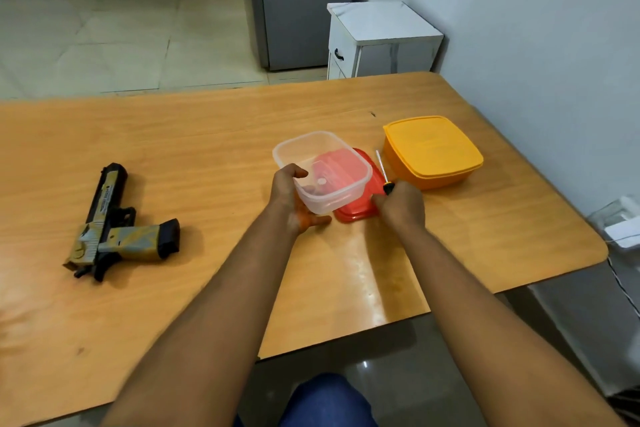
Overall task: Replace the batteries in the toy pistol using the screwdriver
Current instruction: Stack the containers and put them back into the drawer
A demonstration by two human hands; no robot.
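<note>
Clear plastic tub [322, 172], tilted over a red lid [360, 208], sat gripped in the left hand [289, 196]; the right hand [401, 206] clutched the screwdriver [383, 174]. Near the table's [207, 135] left edge lay the toy pistol [114, 225].

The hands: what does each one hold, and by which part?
The left hand grips the clear box by its near rim. The right hand holds the screwdriver by its handle.
</note>
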